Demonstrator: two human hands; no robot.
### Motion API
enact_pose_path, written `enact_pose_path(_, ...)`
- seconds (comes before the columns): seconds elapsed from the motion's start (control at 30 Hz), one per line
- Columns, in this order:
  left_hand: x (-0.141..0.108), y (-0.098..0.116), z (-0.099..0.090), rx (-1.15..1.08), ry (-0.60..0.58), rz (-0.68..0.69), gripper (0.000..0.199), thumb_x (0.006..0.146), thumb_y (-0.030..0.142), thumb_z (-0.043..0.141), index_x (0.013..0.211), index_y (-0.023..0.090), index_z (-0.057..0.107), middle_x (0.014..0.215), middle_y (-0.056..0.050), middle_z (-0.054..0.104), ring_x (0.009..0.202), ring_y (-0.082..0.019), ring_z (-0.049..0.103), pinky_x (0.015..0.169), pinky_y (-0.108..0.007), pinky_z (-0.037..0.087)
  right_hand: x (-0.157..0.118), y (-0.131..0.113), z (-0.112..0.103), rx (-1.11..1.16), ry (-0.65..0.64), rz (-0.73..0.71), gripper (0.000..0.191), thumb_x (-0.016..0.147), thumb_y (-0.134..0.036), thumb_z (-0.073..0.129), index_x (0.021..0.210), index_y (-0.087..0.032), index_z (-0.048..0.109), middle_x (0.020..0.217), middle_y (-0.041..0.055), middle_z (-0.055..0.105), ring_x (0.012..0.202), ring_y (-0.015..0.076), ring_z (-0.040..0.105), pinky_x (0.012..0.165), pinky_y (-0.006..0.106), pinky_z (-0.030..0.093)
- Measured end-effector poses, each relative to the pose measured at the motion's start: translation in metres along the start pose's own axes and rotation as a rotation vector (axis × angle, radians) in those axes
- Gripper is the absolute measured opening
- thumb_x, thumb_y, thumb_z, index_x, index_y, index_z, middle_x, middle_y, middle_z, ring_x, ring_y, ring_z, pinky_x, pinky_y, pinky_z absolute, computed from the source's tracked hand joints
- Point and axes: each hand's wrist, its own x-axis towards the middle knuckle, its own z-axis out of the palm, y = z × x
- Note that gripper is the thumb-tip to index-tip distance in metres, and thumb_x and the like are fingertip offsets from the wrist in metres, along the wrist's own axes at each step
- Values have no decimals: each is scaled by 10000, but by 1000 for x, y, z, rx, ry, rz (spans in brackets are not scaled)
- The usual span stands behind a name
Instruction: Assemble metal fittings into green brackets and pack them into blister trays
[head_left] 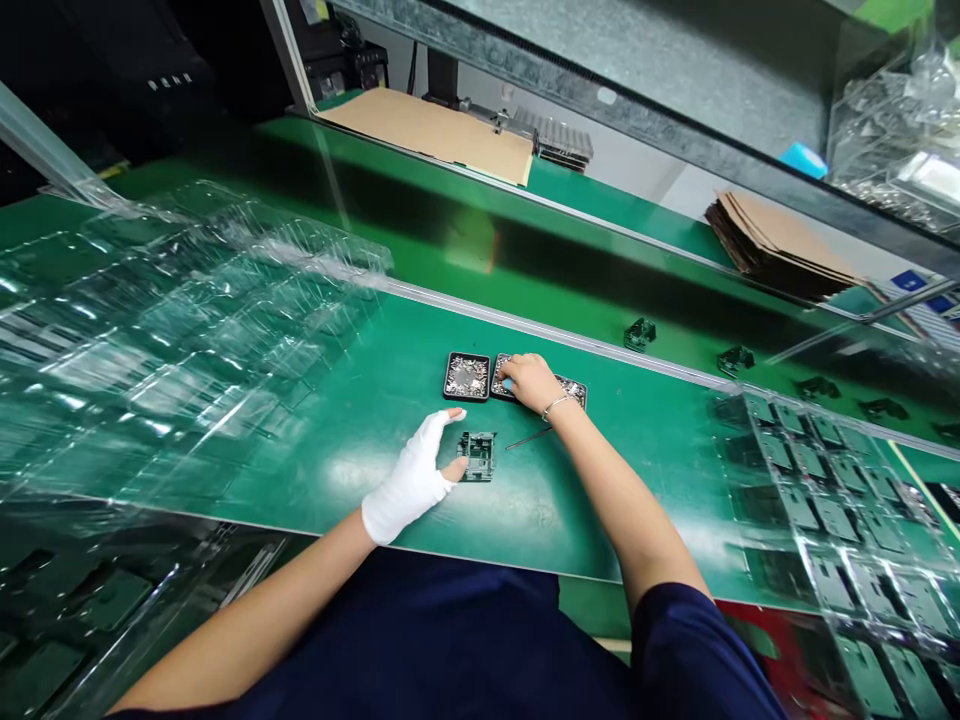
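My left hand, in a white glove with bare fingertips, rests on the green bench. Its thumb is at the left edge of a small dark green plastic housing, while the index finger stretches out above it. Farther forward, my right hand has its fingers bent down into the middle black tray of small shiny metal parts. Blue shows at one fingertip; whatever is pinched there is too small to make out. Another black tray with metal parts stands to its left, and a third is partly hidden behind the wrist.
A thin dark rod lies by my right forearm. Clear plastic trays are stacked at left. At right, a clear tray holds several green housings. Beyond the metal rail, more parts sit on a green belt. A metal shelf hangs overhead.
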Motion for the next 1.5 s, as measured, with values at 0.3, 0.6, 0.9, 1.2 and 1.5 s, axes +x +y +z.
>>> enact_pose_path(0.3,0,-9,-8,41,11,-14,391,844,290,494,1215,174,451,1253,-120,544,1198,-243,523,1051,-452,410,-12,11,1,-33,5,66,224,844,-65,432,938,-150,617,963,101,636,925,218,540,913,342,333)
enact_pose_path(0.6,1,-7,-4,45,-3,-24,353,839,258,503,1182,177,497,1220,-107,578,1161,-237,555,1024,-457,441,-2,-1,8,15,18,33,210,817,-69,463,913,-151,632,993,109,648,960,220,562,967,382,305)
enact_pose_path(0.9,-2,-10,-8,23,-50,-11,405,852,310,508,1231,174,474,1270,-127,554,1183,-244,547,1018,-452,447,-24,6,-8,200,107,77,188,873,-140,407,854,-149,594,874,66,636,821,173,571,816,308,414)
enact_pose_path(1.2,3,3,8,67,-82,-9,514,734,226,604,1223,198,449,1178,-102,562,1103,-259,566,960,-438,473,-81,-48,-14,637,253,-205,98,870,-197,476,807,-203,551,810,25,610,781,163,543,775,321,447)
enact_pose_path(1.5,3,10,9,153,7,173,445,749,233,562,1182,184,471,1125,-110,550,1062,-268,554,927,-439,481,-92,-65,-1,470,253,-254,142,894,-225,423,824,-200,544,803,51,620,764,189,525,819,367,413)
